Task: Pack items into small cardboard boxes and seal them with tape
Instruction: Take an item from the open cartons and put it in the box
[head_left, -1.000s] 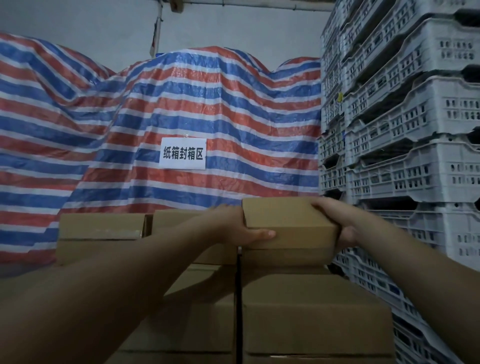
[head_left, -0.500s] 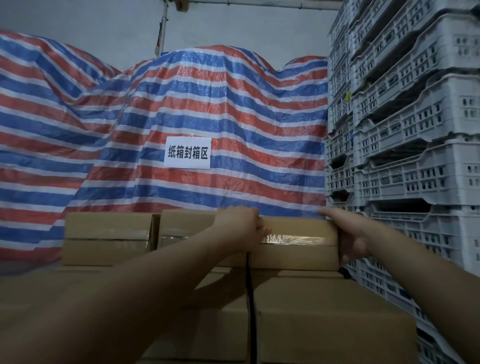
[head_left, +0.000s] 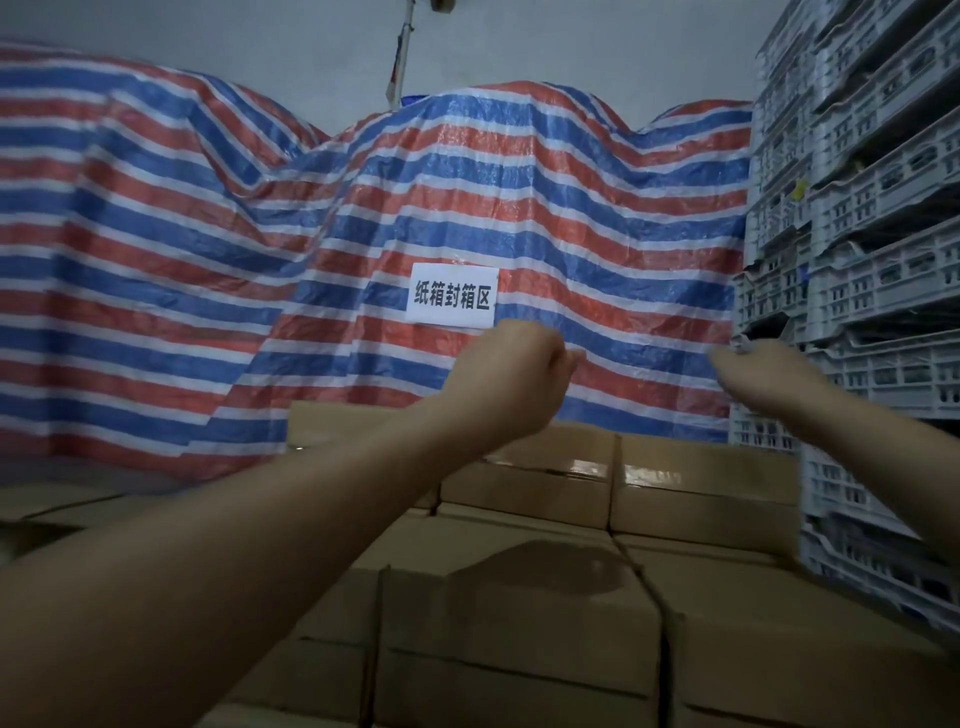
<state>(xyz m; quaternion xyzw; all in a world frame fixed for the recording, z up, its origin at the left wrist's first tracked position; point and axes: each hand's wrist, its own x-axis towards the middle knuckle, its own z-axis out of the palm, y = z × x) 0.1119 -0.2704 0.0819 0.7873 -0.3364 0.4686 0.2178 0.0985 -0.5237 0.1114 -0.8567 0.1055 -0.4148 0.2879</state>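
The left hand (head_left: 511, 376) shows only its back, its fingers curled out of sight. The right hand (head_left: 763, 371) is motion-blurred, so its fingers cannot be read. The left forearm covers part of the row of small brown cardboard boxes (head_left: 701, 488). The stacked grey plastic crates (head_left: 878, 249) run past the right edge.

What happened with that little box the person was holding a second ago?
Both hands let go of the small taped box, now resting on the top row of the stack by the crates. The left hand and right hand have lifted clear, holding nothing. The striped tarp and sign are unchanged.
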